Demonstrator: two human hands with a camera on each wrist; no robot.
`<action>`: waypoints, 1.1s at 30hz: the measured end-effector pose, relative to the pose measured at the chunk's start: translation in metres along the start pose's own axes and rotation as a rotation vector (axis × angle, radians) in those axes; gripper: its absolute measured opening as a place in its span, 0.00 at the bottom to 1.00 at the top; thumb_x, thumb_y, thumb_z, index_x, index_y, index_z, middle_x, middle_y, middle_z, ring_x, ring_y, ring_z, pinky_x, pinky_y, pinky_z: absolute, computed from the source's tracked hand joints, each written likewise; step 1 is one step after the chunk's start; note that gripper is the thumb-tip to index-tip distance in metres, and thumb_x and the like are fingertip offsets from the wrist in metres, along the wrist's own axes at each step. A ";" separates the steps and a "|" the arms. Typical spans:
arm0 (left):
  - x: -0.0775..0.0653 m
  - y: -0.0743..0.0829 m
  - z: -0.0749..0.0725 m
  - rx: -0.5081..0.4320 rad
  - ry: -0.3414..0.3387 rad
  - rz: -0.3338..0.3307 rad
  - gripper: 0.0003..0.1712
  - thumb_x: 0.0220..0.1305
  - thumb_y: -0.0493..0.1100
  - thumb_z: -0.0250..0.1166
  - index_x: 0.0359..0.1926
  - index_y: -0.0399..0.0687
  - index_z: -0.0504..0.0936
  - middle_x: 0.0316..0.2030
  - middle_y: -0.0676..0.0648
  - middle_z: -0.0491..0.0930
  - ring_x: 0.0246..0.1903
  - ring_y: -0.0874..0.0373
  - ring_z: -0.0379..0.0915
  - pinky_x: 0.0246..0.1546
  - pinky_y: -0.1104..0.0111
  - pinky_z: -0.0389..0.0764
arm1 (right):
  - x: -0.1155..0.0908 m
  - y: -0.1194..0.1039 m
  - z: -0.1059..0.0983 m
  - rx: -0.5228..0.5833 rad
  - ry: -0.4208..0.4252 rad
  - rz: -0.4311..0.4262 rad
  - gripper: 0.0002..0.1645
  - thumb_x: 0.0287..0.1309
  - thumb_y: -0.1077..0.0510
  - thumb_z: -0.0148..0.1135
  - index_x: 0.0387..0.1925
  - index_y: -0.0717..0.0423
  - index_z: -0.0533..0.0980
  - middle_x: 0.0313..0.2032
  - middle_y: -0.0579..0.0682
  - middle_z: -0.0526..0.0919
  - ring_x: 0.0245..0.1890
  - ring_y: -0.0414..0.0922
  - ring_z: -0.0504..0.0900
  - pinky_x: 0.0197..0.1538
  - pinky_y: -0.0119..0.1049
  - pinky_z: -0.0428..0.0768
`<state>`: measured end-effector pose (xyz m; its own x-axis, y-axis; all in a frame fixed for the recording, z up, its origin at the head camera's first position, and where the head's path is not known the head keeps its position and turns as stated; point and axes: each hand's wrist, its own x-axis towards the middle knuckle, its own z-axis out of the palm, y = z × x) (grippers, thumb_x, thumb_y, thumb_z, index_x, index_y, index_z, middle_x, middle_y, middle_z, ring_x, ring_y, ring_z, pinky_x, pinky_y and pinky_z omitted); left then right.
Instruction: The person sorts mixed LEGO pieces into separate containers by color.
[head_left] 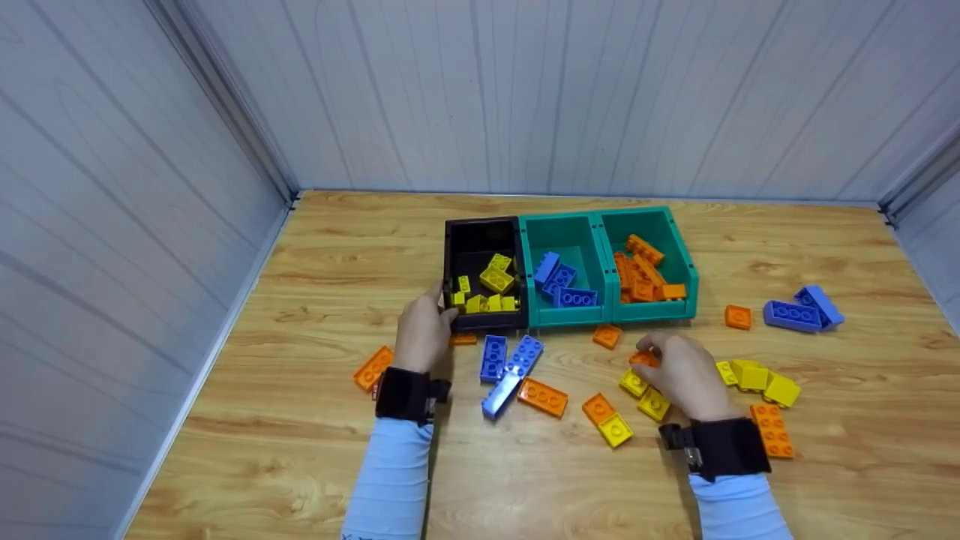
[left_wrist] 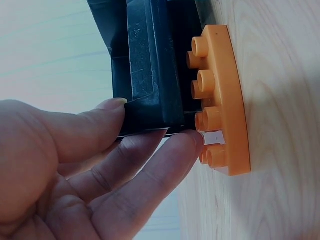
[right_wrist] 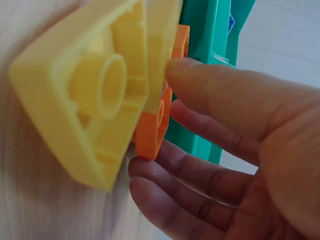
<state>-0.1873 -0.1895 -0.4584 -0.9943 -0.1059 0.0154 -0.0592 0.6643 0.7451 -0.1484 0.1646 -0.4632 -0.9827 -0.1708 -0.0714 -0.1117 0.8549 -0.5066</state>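
At the front left corner of the black bin (head_left: 487, 321), my left hand (head_left: 420, 334) pinches its wall. The left wrist view shows the thumb on one side of the dark plastic (left_wrist: 150, 107) and fingers on the other, close to an orange brick (left_wrist: 232, 110) with round studs. My right hand (head_left: 684, 375) has its thumb and fingers around a small orange brick (head_left: 643, 358) on the table. Two yellow bricks (head_left: 654, 405) lie just beside that hand. In the right wrist view a hollow yellow brick (right_wrist: 90, 95) partly hides the orange brick (right_wrist: 152, 132).
Two green bins adjoin the black one: the middle bin (head_left: 566, 316) holds blue bricks, the right bin (head_left: 686, 259) orange ones. Yellow bricks (head_left: 496, 279) lie in the black bin. Loose blue bricks (head_left: 517, 367), orange bricks (head_left: 544, 397) and yellow bricks (head_left: 750, 375) are scattered in front.
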 end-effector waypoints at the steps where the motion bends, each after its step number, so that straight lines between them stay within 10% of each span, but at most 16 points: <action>1: 0.000 0.000 0.000 0.003 0.004 0.000 0.32 0.69 0.34 0.61 0.71 0.36 0.64 0.63 0.36 0.73 0.45 0.48 0.79 0.48 0.59 0.78 | 0.000 0.000 0.000 -0.002 -0.001 -0.003 0.17 0.58 0.61 0.70 0.48 0.65 0.80 0.43 0.62 0.83 0.40 0.55 0.79 0.43 0.53 0.77; 19: 0.000 0.001 -0.002 0.012 0.015 0.003 0.30 0.69 0.34 0.62 0.70 0.37 0.67 0.63 0.37 0.73 0.60 0.45 0.72 0.58 0.56 0.73 | 0.002 0.001 -0.028 0.064 0.104 -0.004 0.21 0.62 0.62 0.64 0.56 0.67 0.77 0.48 0.66 0.81 0.46 0.60 0.79 0.47 0.56 0.77; 27: 0.001 0.002 0.000 -0.003 0.006 -0.023 0.30 0.71 0.36 0.61 0.71 0.38 0.66 0.63 0.38 0.73 0.60 0.46 0.72 0.59 0.57 0.73 | 0.035 -0.002 -0.051 0.077 0.179 -0.044 0.22 0.64 0.62 0.63 0.58 0.68 0.75 0.53 0.68 0.79 0.49 0.61 0.78 0.48 0.57 0.76; 33: -0.001 0.001 -0.001 0.000 0.008 -0.005 0.30 0.70 0.35 0.61 0.70 0.37 0.66 0.63 0.37 0.73 0.56 0.45 0.75 0.57 0.57 0.75 | 0.065 -0.004 -0.062 0.004 0.205 -0.102 0.21 0.64 0.64 0.62 0.57 0.68 0.76 0.50 0.69 0.80 0.21 0.50 0.73 0.26 0.44 0.71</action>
<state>-0.1867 -0.1891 -0.4574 -0.9931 -0.1156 0.0169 -0.0646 0.6634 0.7455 -0.2213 0.1808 -0.4124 -0.9759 -0.1527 0.1559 -0.2116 0.8366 -0.5054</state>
